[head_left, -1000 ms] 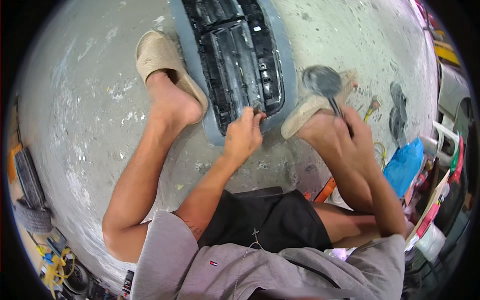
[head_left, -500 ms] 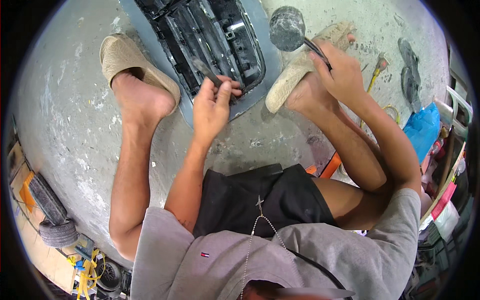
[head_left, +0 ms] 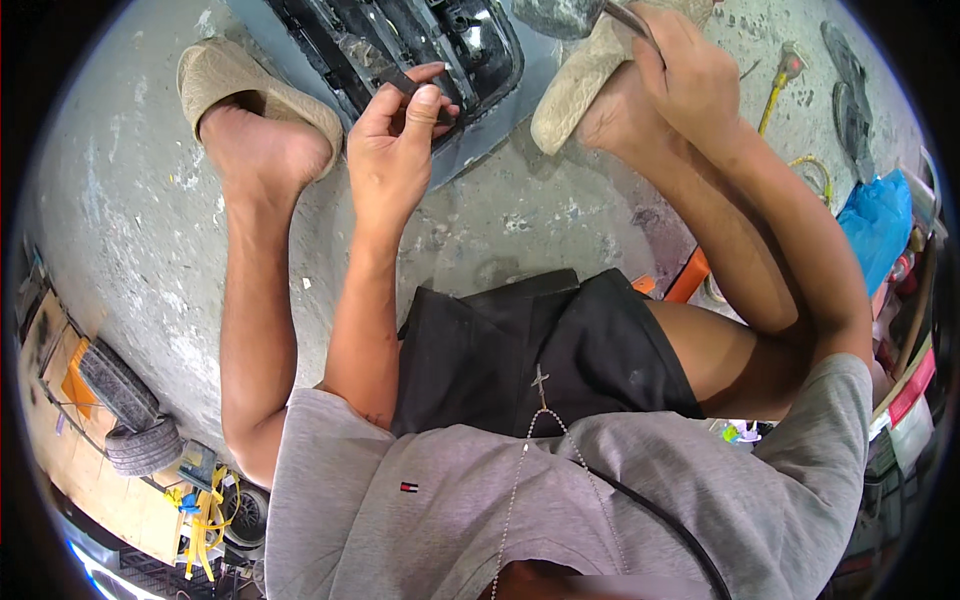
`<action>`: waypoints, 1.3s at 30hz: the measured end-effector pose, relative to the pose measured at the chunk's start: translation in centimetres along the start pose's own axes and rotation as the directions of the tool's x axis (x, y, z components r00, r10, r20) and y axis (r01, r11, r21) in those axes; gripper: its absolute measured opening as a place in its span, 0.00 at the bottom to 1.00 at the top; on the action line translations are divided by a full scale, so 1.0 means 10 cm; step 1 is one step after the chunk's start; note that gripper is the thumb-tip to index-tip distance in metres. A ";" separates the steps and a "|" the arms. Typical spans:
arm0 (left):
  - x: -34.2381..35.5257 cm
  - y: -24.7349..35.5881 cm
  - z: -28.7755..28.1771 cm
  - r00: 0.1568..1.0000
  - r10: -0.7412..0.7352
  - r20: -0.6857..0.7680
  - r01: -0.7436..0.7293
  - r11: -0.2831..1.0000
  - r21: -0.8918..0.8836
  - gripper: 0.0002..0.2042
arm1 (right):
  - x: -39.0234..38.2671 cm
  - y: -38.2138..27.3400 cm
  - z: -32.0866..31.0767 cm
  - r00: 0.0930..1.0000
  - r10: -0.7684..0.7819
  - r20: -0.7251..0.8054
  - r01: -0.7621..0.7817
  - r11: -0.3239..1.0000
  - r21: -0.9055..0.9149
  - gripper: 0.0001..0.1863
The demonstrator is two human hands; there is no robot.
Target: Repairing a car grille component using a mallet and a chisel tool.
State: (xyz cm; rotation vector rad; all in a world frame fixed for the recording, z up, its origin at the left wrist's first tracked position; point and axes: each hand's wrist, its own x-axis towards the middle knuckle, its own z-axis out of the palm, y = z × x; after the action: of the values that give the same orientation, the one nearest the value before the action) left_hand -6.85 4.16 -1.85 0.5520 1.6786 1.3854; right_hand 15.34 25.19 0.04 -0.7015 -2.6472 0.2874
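A black plastic car part with long slats [head_left: 478, 45] lies at the top of the view on a grey-blue sheet [head_left: 470, 160]. Over its near end, my left hand [head_left: 393, 150] pinches a flat dark tool [head_left: 398, 80] that looks like a scraper, its greyish blade [head_left: 362, 55] pointing up and left over the slats. Whether the blade touches them I cannot tell. To the right, my right hand [head_left: 692, 75] is wrapped round the handle of a black rubber mallet [head_left: 560, 14]. The mallet's head is partly cut off by the top edge.
My sandalled feet are on either side of the part. Farther right on the floor are a yellow-cabled tool [head_left: 775, 95], black sandals [head_left: 850, 105] and a blue plastic bag [head_left: 876, 222]. An orange object [head_left: 688, 276] is beside my right thigh. Tyres [head_left: 140, 440] lie at the lower left.
The part, both hands and my feet now appear higher in the view. My left hand has shifted left with the flat tool. Both hands keep their hold.
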 end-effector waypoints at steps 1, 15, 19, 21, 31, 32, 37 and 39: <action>-0.01 -0.03 0.00 1.000 -0.004 0.001 0.004 1.000 0.002 0.10 | 0.01 -0.03 -0.02 1.000 0.003 0.001 -0.004 0.999 0.036 0.14; -0.14 -0.25 0.03 0.974 0.128 -0.184 -0.061 0.942 0.331 0.07 | 0.08 -0.12 -0.02 0.999 0.020 -0.042 -0.018 0.998 0.067 0.13; -0.11 -0.23 0.02 0.972 0.179 -0.153 -0.094 0.891 0.444 0.08 | 0.11 -0.14 -0.03 0.999 0.004 -0.034 -0.002 0.998 0.055 0.12; -0.10 -0.19 0.01 0.974 0.183 -0.134 -0.097 0.868 0.487 0.08 | 0.10 -0.13 -0.01 1.000 0.008 -0.027 -0.007 0.999 0.052 0.12; 0.19 0.02 0.05 0.998 0.049 0.030 -0.056 0.726 0.685 0.09 | 0.12 -0.10 -0.04 0.996 -0.023 -0.082 0.028 0.997 0.065 0.08; 0.22 0.07 0.05 0.997 -0.005 0.076 -0.052 0.685 0.727 0.10 | 0.11 -0.11 -0.06 0.996 -0.015 -0.089 0.020 0.998 0.056 0.08; 0.35 0.06 -0.14 0.984 -0.048 0.169 -0.094 0.671 0.735 0.12 | 0.12 -0.15 -0.05 1.000 0.020 0.002 -0.020 0.998 0.062 0.08; 0.34 0.06 -0.20 0.968 -0.164 0.192 -0.016 0.719 0.695 0.12 | 0.09 -0.16 -0.07 1.000 0.021 -0.014 -0.020 0.996 0.081 0.08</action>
State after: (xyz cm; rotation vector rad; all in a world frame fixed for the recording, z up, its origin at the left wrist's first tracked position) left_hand -10.39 5.87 -2.46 1.0155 1.9633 0.5413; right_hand 14.18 24.32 1.39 -0.7025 -2.5995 0.3917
